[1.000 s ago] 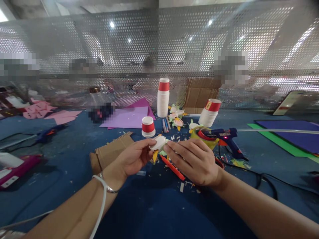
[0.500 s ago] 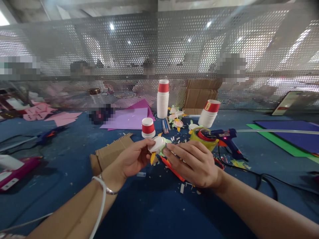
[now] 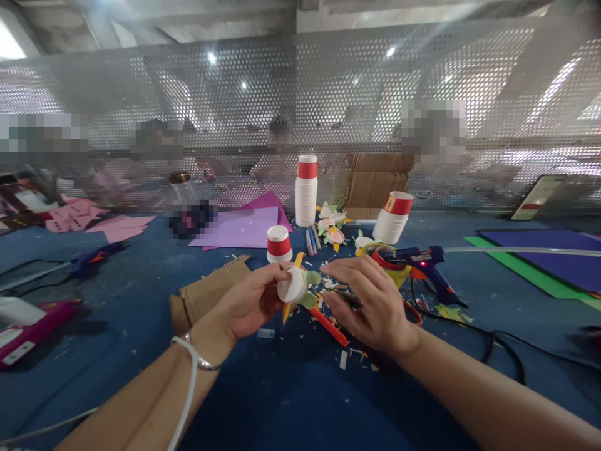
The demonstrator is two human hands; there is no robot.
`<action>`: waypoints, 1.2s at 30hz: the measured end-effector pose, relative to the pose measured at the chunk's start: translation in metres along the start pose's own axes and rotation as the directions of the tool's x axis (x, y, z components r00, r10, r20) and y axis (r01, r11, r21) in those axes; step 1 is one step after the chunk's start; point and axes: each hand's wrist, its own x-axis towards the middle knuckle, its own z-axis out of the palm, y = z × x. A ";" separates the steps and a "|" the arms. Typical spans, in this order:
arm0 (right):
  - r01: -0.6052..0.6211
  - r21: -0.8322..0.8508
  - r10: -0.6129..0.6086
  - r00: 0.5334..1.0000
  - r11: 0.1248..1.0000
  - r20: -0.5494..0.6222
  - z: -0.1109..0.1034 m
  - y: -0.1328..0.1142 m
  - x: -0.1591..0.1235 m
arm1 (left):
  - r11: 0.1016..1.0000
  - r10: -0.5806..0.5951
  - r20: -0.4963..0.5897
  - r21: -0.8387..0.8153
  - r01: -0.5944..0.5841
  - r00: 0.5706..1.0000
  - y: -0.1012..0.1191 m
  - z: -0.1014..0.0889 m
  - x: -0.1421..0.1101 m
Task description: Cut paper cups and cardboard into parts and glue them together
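Observation:
Between thumb and fingers, my left hand (image 3: 248, 299) grips a small paper-cup craft (image 3: 292, 285): a round white cup piece with green paper leaf shapes on its right side and orange strips at top and bottom. My right hand (image 3: 370, 304) hovers just right of the green paper, fingers spread and apart from it. Under the hands lies a red-orange tool (image 3: 331, 327), perhaps a cutter, among paper scraps. Just behind the craft stands a short red-and-white paper cup stack (image 3: 279, 244).
A glue gun (image 3: 425, 263) with a lit red light rests on a yellow tape roll (image 3: 399, 275), its cable trailing right. Tall cup stacks (image 3: 306, 194), similar finished pieces (image 3: 334, 233), markers (image 3: 312, 240), purple paper (image 3: 244, 225) and folded cardboard (image 3: 213, 288) lie around.
My right hand has let go of the green paper and moved slightly right, its fingers opening. The craft has turned in my left hand, so its round white face shows more.

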 end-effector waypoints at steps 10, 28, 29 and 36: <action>-0.629 0.444 0.488 0.777 0.638 0.398 0.007 -0.002 0.004 | 0.983 0.066 0.088 0.166 -0.080 0.994 -0.005 0.004 -0.003; -0.720 0.678 0.558 0.627 0.149 0.544 0.010 -0.009 0.008 | 0.973 0.112 0.141 0.183 -0.137 0.984 -0.004 0.003 -0.003; -0.724 0.669 0.561 0.628 0.166 0.539 0.009 -0.008 0.008 | 0.976 0.114 0.154 0.169 -0.139 0.982 -0.004 0.003 -0.003; -0.747 0.622 0.553 0.629 0.234 0.546 0.009 -0.004 0.008 | 0.990 0.113 0.206 0.062 -0.129 0.972 -0.005 0.004 0.000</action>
